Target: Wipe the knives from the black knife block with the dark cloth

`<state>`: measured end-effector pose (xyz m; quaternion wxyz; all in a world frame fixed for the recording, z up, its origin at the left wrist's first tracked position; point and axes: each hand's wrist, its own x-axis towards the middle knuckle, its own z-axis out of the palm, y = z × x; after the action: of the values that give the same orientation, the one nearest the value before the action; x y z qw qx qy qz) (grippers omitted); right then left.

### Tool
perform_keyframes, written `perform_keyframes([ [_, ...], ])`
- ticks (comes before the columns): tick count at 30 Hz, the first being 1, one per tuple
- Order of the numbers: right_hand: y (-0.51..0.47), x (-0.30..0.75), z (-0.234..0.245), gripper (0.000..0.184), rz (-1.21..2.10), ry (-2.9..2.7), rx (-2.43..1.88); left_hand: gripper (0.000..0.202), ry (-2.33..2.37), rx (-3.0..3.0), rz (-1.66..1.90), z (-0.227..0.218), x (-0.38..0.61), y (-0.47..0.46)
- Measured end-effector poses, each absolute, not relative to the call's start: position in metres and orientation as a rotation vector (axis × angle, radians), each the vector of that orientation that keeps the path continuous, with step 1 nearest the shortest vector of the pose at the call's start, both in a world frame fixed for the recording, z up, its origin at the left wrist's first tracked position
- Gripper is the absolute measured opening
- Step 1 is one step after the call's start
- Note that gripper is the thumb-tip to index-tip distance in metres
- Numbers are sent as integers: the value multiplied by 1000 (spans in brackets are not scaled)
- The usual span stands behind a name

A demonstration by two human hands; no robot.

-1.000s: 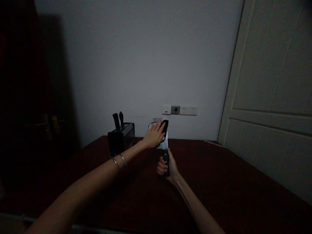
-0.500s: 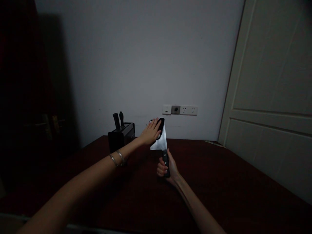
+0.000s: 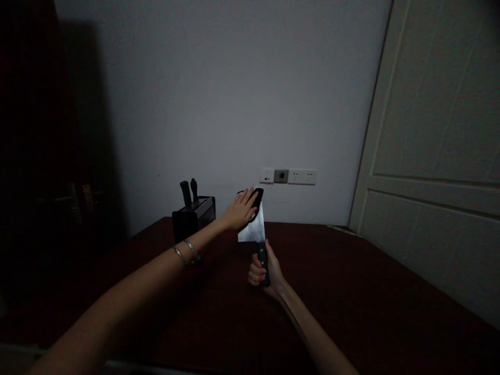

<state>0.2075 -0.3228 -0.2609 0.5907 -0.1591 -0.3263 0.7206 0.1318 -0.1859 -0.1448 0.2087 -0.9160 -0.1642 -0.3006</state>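
Note:
A cleaver (image 3: pixel 252 230) with a broad silvery blade is held up in front of me, blade pointing away. My right hand (image 3: pixel 261 270) is wrapped around its black riveted handle, thumb along the side. Across the upper blade lies my left hand (image 3: pixel 240 210), fingers stretched and slightly spread. Beneath that palm, against the blade, is a black piece (image 3: pixel 258 197) that looks like a cloth; most of it is hidden by the hand. Two bracelets (image 3: pixel 185 250) circle my left wrist.
A dark knife block (image 3: pixel 193 213) with two black handles sticking out stands left of my hands. All this is over a dark red table (image 3: pixel 332 291). Behind it, sockets (image 3: pixel 302 177) sit on the pale wall, and a light door (image 3: pixel 433 156) is at the right.
The cleaver and my right hand have shifted slightly left and down. My left hand has slid slightly left, still flat over the black piece on the blade.

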Motion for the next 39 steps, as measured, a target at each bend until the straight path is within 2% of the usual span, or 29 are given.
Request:
perform_keyframes([
  [5,-322,209,-261,66,1670,-783,-392,55,-491,-2517,-902,-138,133,-181],
  [14,-326,215,-256,63,1603,-778,-437,56,-188,-2544,-685,-172,118,-232],
  [22,-326,212,-256,63,1612,-782,-514,55,-379,-2572,-796,-164,127,-221],
  [29,-327,215,-254,64,1552,-758,-496,56,-196,-2576,-676,-169,126,-236],
  [35,-324,208,-260,65,1594,-751,-521,55,-238,-2531,-699,-157,143,-231],
  [39,-326,210,-256,63,1552,-774,-490,56,-107,-2520,-690,-151,147,-241],
])
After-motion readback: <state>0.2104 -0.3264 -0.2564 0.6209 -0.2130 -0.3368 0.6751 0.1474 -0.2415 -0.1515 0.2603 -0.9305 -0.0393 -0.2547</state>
